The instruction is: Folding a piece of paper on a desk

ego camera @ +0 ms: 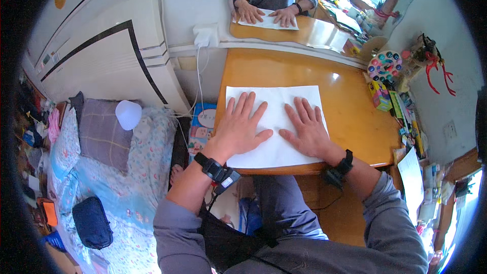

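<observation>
A sheet of white paper [274, 156] lies on a glossy wooden desk [354, 121], its lower edge close to the desk's front edge. Spread flat over the left part of the sheet is my left hand [241, 131], palm down with the fingers apart. My right hand [307, 131] rests palm down on the right part, its fingers also apart. Between the two thumbs a strip of bare paper shows. Each wrist wears a black strap with a device; the left device [214, 168] has a cable running from it.
A mirror [319, 32] behind the desk reflects both hands and the sheet. Along the right side stand a round multicoloured disc [384, 65], a small yellow box [379, 96] and several stationery items. To the left is a bed with a plaid pillow [106, 133] and a dark bag [92, 222].
</observation>
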`<control>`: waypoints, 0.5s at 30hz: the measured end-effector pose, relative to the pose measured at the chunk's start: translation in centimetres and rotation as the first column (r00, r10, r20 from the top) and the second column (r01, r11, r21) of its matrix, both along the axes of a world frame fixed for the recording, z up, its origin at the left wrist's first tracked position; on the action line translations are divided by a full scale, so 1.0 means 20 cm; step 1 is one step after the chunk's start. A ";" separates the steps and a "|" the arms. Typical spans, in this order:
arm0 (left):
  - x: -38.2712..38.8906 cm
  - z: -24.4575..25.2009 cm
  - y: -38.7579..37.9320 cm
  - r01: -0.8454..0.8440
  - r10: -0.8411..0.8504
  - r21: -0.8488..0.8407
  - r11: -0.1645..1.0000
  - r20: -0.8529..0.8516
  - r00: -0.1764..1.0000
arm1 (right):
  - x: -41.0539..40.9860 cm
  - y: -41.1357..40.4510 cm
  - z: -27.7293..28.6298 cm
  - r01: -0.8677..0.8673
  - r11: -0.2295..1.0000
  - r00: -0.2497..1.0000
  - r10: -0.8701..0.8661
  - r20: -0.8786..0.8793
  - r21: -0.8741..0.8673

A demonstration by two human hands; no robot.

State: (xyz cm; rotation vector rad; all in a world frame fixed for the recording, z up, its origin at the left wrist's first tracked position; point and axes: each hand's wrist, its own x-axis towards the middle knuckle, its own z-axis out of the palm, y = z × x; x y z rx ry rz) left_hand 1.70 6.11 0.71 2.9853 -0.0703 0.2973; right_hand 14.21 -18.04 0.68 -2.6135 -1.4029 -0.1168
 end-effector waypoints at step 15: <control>-0.04 -0.02 -0.02 -0.014 0.014 -0.008 1.000 0.038 0.999 | 0.01 -0.02 -0.02 -0.051 0.998 0.998 0.050 0.040 0.030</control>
